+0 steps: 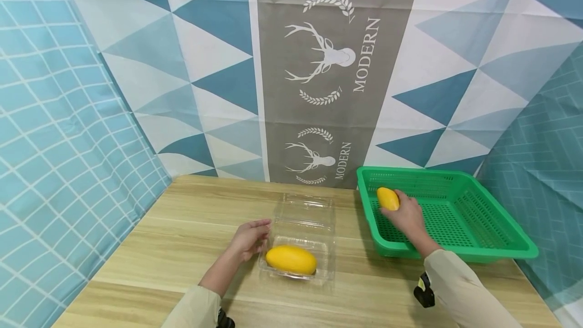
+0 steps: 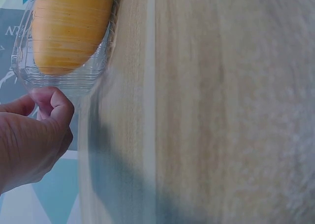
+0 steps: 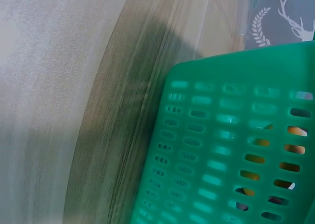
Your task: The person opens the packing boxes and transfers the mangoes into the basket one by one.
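A yellow mango (image 1: 291, 259) lies in a clear plastic box (image 1: 324, 252) whose lid (image 1: 304, 210) is folded back on the table. At the box's left side is my left hand (image 1: 249, 239); in the left wrist view its thumb and curled index finger pinch the rim near one end of the mango (image 2: 71, 32). My right hand (image 1: 407, 216) reaches over the near rim of a green basket (image 1: 455, 252) and grips a second mango (image 1: 388, 199) inside. Only bits of yellow show through the slots of the basket (image 3: 236, 66) in the right wrist view.
The box and basket stand on a wood-grain table (image 1: 182, 237). A patterned cloth wall (image 1: 314, 115) rises behind its back edge. Blue tiled cloth (image 1: 59, 156) hangs on the left, and another teal cloth (image 1: 551, 166) on the right beside the basket.
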`<state>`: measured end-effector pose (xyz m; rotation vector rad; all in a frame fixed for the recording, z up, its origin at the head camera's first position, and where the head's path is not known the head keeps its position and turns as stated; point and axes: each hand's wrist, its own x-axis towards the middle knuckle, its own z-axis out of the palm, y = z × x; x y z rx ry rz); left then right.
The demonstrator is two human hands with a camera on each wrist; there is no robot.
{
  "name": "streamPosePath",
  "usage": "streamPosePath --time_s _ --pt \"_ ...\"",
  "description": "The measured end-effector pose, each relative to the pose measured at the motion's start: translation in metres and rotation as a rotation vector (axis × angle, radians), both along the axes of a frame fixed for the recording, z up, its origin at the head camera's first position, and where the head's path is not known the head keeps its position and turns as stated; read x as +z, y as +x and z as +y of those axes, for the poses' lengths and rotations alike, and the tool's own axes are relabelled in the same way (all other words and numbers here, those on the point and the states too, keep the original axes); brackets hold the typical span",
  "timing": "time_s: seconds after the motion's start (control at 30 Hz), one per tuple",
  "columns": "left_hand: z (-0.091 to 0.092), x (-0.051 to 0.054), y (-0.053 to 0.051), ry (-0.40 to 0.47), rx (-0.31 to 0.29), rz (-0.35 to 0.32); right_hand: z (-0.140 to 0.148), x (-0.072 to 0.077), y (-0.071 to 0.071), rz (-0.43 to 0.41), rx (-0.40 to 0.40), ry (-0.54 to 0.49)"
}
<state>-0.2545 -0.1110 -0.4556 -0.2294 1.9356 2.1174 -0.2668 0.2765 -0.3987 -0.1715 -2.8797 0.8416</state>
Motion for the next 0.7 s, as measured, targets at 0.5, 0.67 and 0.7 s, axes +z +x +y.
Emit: streamPosePath --time_s 0.5,0.67,0.7 --pt "-0.0016 -0.0008 0.0003 0.005 -0.02 0.019 0.0048 -0.0002 -0.007 -0.028 -0.015 0.018" --pt "0.0 0.0006 0.0 0.002 -0.009 -0.006 0.0042 0.001 -0.0073 -0.049 -0.013 0.007" --pt "0.0003 0.0009 0.0002 0.003 -0.009 -0.006 0.0043 0.0008 -0.0075 -0.052 -0.013 0.009"
